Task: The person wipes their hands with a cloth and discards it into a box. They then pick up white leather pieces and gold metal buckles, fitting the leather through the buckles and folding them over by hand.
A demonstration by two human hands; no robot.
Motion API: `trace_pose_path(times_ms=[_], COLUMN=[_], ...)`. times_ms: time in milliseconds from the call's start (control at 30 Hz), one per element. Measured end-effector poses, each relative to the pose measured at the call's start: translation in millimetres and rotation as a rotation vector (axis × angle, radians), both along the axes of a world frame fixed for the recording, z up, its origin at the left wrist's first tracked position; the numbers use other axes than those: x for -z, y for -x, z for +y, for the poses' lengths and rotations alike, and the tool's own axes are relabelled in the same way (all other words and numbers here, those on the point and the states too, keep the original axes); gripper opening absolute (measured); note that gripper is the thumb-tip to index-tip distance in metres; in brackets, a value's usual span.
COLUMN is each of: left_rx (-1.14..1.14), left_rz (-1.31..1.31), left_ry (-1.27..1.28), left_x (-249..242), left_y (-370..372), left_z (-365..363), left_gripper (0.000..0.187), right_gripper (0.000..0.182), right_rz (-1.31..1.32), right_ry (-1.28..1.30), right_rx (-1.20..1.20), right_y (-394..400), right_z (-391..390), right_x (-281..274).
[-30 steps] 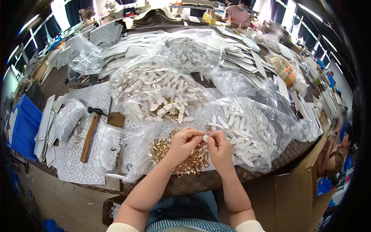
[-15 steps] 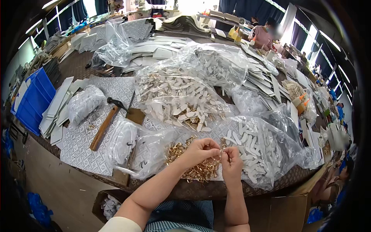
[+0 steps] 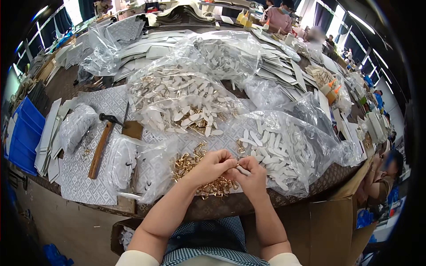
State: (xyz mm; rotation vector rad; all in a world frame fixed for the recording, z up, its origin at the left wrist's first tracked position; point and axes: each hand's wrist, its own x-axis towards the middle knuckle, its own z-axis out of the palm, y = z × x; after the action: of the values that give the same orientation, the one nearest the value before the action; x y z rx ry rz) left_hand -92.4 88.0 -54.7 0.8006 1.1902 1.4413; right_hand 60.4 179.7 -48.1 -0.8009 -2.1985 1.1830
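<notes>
My left hand [image 3: 215, 167] is closed in a pinch over the pile of gold-coloured metal clasps [image 3: 190, 163]. What its fingertips hold is hidden. My right hand [image 3: 252, 177] pinches a small white strip [image 3: 242, 170], and the fingertips of both hands meet around it. A separate gold clasp [image 3: 240, 147] lies on the patterned sheet just beyond my hands. Several white strips [image 3: 266, 146] spill from a clear plastic bag [image 3: 306, 155] to the right of my right hand. Farther back, a large clear bag holds white pieces with gold clasps [image 3: 177, 95].
A hammer [image 3: 101, 148] lies left on patterned sheets, near wrapped white bundles [image 3: 78, 126]. A blue bin [image 3: 27, 133] stands at the far left edge. Stacks of grey-white sheets [image 3: 151, 48] lie at the back. A cardboard box [image 3: 328, 230] is below right. Other people sit farther off.
The view has shifted, so the table appears farther left and higher. My hands stay pinched together, and a white strip now shows between my right fingers.
</notes>
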Motion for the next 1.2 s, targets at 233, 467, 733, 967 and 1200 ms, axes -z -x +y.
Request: trace_pose_path(times_ms=[233, 467, 733, 967, 1200], left_rx=[-0.104, -0.532, -0.667, -0.332, -0.271], left_rz=[0.08, 0.034, 0.653, 1.349, 1.329], left_ry=[-0.014, -0.1, -0.056, 0.1, 0.108], left_x=[3.4, 1.4, 3.3, -0.2, 1.5], left_y=[1.3, 9.6, 15.3, -1.8, 2.3], left_z=[1.7, 5.9, 4.5, -5.6, -6.0], left_gripper=[0.018, 0.022, 0.013, 0.025, 0.018], right_gripper=[0.022, 0.026, 0.036, 0.02, 0.012], right_rz=[0.028, -0.007, -0.022, -0.294, -0.313], right_ry=[-0.107, -0.1, -0.359, -0.379, -0.591], right_rx=[-0.094, -0.158, -0.094, -0.052, -0.019], right_y=[12.0, 51.9, 95.4, 36.4, 30.7], right_z=[9.5, 29.8, 105.1, 123.5, 106.7], right_x=[-4.3, -15.3, -22.2, -2.3, 12.2])
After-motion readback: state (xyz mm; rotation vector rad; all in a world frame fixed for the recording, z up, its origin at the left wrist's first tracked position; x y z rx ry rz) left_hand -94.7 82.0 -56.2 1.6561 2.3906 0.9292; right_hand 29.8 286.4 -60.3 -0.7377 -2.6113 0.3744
